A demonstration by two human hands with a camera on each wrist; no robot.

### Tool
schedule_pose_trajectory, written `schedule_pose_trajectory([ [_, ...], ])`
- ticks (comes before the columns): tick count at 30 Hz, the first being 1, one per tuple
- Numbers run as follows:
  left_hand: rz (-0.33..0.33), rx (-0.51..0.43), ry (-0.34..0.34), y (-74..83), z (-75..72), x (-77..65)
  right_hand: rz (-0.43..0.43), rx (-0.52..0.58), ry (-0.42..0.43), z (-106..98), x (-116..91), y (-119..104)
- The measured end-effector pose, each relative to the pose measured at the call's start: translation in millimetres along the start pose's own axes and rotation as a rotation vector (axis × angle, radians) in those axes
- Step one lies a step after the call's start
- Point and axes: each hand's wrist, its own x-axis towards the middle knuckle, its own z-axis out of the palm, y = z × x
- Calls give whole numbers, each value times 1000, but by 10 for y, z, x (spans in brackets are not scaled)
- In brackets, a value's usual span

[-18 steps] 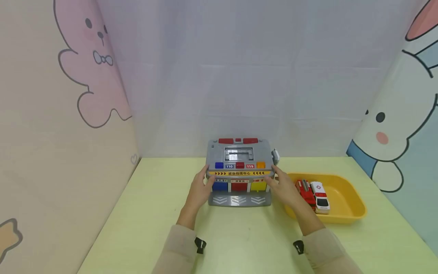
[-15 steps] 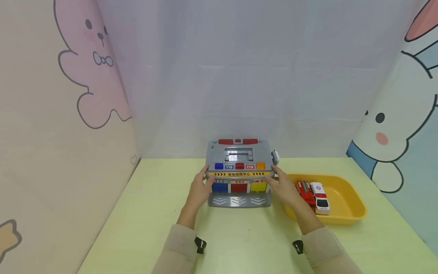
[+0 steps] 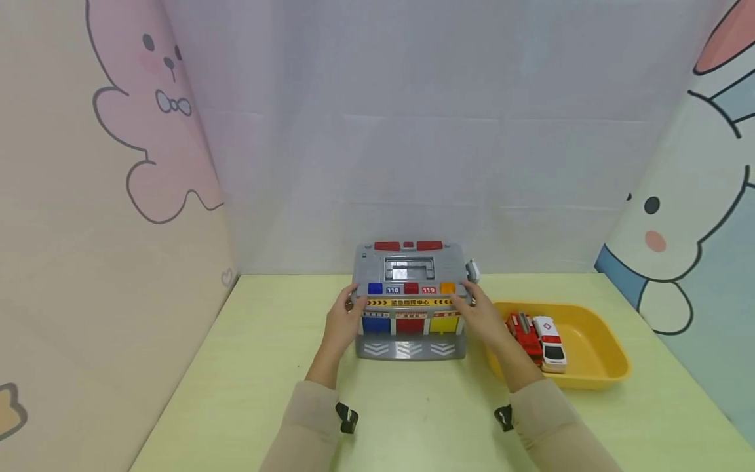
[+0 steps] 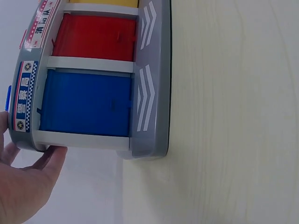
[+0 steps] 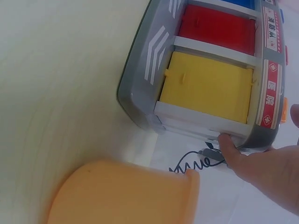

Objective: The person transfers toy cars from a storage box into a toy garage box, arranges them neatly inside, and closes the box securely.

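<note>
A grey toy garage (image 3: 407, 347) with blue, red and yellow doors stands on the table near the back wall. My left hand (image 3: 342, 321) holds its left end, fingers at the roof corner and thumb at the front. In the left wrist view, the left thumb (image 4: 56, 161) is by the white post beside the blue door (image 4: 86, 102). At the right end, my right hand (image 3: 483, 320) holds the roof edge in the same way. The right wrist view has its thumb (image 5: 228, 145) against the white side wall below the yellow door (image 5: 208, 86); other fingers are partly hidden.
Right of the garage, a yellow tray (image 3: 596, 377) holds a red toy fire truck (image 3: 523, 334) and a white toy ambulance (image 3: 550, 344). A white handset (image 3: 474, 270) sits on the garage's right side, its coiled cord (image 5: 198, 162) hanging there.
Both thumbs have shifted slightly upward on the garage's front edge. The head view has moved a little; the garage and the toy vehicles appear to stay in place.
</note>
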Motion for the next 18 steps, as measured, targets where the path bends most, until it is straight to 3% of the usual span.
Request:
schedule_pose_trajectory([
  [8,-18,-41,33,4,2,52,54,231,36,43,63,-67],
  [18,-25,-63,26,-20,-5,52,90,253,69,77,121,-16],
])
